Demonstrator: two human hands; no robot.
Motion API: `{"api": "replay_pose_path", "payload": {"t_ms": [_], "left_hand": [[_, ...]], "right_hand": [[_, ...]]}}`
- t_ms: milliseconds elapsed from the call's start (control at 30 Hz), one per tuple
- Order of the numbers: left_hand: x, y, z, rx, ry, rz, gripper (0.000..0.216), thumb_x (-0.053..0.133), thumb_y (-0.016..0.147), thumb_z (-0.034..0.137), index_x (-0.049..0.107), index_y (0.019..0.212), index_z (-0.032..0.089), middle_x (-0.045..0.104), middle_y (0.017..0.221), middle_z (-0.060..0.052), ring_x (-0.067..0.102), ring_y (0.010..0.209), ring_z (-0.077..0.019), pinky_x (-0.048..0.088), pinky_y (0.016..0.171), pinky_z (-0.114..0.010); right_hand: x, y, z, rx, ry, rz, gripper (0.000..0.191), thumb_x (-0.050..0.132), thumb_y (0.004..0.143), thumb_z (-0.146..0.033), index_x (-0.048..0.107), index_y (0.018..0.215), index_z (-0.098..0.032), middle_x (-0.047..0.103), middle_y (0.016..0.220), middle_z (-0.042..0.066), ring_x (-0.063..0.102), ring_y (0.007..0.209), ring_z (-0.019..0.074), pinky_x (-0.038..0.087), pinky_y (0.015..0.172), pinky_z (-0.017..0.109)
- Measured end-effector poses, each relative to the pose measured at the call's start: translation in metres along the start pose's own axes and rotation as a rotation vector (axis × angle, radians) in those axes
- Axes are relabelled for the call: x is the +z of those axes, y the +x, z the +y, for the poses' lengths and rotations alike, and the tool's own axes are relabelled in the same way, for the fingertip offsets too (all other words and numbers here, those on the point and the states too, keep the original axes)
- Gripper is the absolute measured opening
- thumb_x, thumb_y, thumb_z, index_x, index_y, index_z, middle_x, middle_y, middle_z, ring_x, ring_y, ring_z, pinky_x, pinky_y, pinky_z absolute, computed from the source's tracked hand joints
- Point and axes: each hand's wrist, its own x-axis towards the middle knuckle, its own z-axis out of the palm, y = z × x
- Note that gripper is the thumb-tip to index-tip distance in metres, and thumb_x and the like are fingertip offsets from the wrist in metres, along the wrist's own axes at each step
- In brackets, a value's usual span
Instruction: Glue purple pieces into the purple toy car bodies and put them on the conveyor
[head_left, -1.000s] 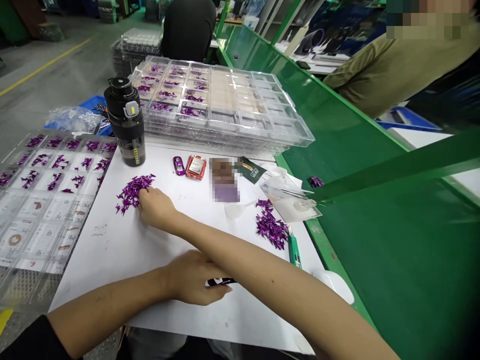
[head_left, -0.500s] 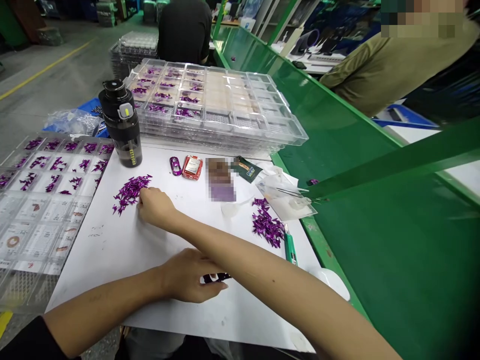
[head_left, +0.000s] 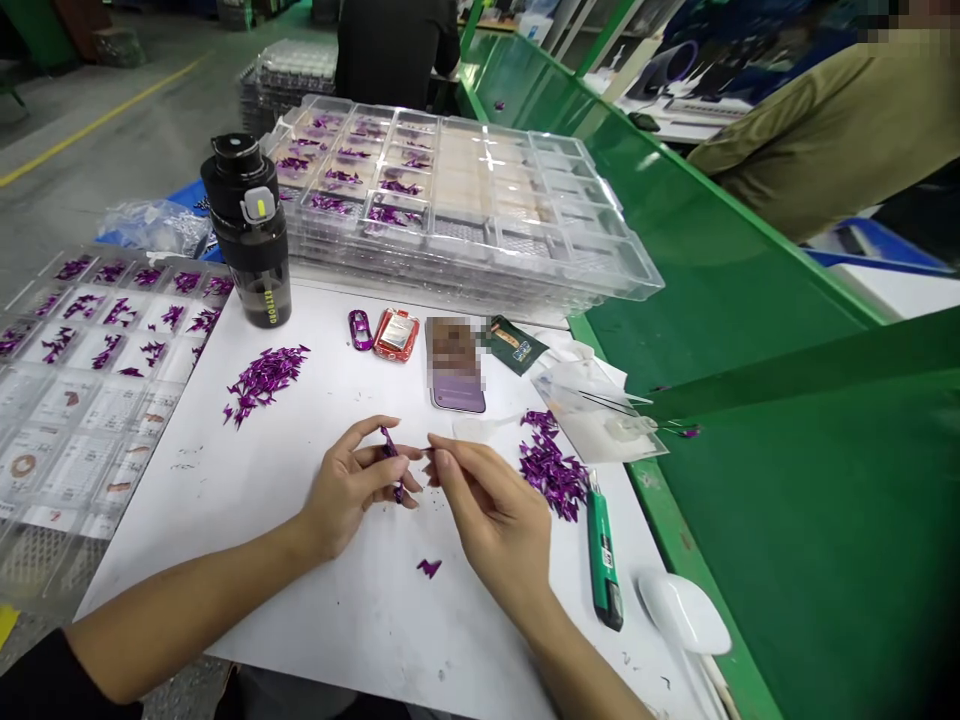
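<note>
My left hand (head_left: 349, 490) holds a slim purple metallic piece (head_left: 390, 462) upright between thumb and fingers. My right hand (head_left: 487, 510) faces it, with thumb and forefinger pinched on a tiny dark sliver (head_left: 429, 451). The fingertips of both hands nearly meet above a white paper sheet (head_left: 352, 620). Purple foil-like pieces lie in a heap (head_left: 264, 382) to the left of my hands and another heap (head_left: 550, 468) just beyond my right hand. One loose purple piece (head_left: 429, 568) lies below my hands.
Behind the sheet stand a black bottle (head_left: 247, 240) and stacked clear trays (head_left: 450, 200). A toy car (head_left: 360, 330), blurred card (head_left: 454, 365), green knife (head_left: 604, 560) and white mouse (head_left: 684, 612) surround my hands. A co-worker's olive sleeve (head_left: 825, 140) shows right.
My right hand has left the left heap and drawn back to the right. My left hand has risen from the sheet's near part, and the two hands now meet at the middle.
</note>
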Motion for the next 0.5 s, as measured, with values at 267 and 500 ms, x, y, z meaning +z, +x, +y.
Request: {"api": "replay_pose_path", "payload": {"t_ms": [267, 500], "left_hand": [[0.003, 0.003, 0.006, -0.076, -0.067, 0.040, 0.054, 0.083, 0.078, 0.025, 0.056, 0.124, 0.021, 0.075, 0.106, -0.010, 0.070, 0.079, -0.0167, 0.058, 0.070, -0.031], [0.003, 0.003, 0.006, -0.110, -0.049, 0.035, 0.054, 0.084, 0.077, 0.026, 0.058, 0.124, 0.021, 0.075, 0.100, -0.009, 0.071, 0.078, -0.0184, 0.056, 0.070, -0.032]], "right_hand": [[0.008, -0.013, 0.016, -0.028, -0.125, 0.003, 0.018, 0.062, 0.095, -0.025, 0.073, 0.108, -0.027, 0.079, 0.096, 0.000, 0.077, 0.076, 0.0166, 0.064, 0.064, 0.024], [0.008, -0.019, 0.024, -0.310, -0.322, 0.044, 0.047, 0.055, 0.093, -0.006, 0.063, 0.132, -0.032, 0.078, 0.103, 0.001, 0.076, 0.088, 0.0158, 0.064, 0.076, 0.025]]}}
